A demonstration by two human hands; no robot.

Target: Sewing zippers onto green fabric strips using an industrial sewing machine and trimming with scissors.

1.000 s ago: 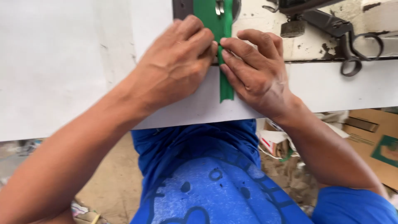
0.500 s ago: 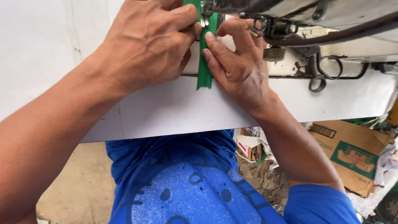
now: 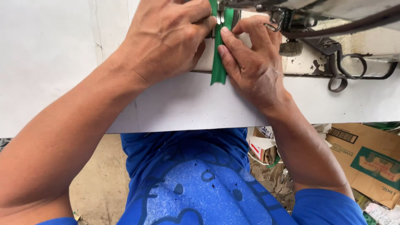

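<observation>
Boxes: flattened brown cardboard box [image 3: 366, 160] at lower right of the head view, contents not visible.
Left hand [image 3: 166, 39]: upper centre, fingers pressed together onto green zipper strip [image 3: 217, 62].
Right hand [image 3: 254, 62]: fingertips pinning the strip's right edge.
Strip: narrow, upright, on white table [image 3: 200, 104] beneath sewing machine [image 3: 316, 25].

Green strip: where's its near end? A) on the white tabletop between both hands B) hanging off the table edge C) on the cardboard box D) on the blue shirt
A: the green strip ends on the white tabletop, between the left hand and right hand.
</observation>
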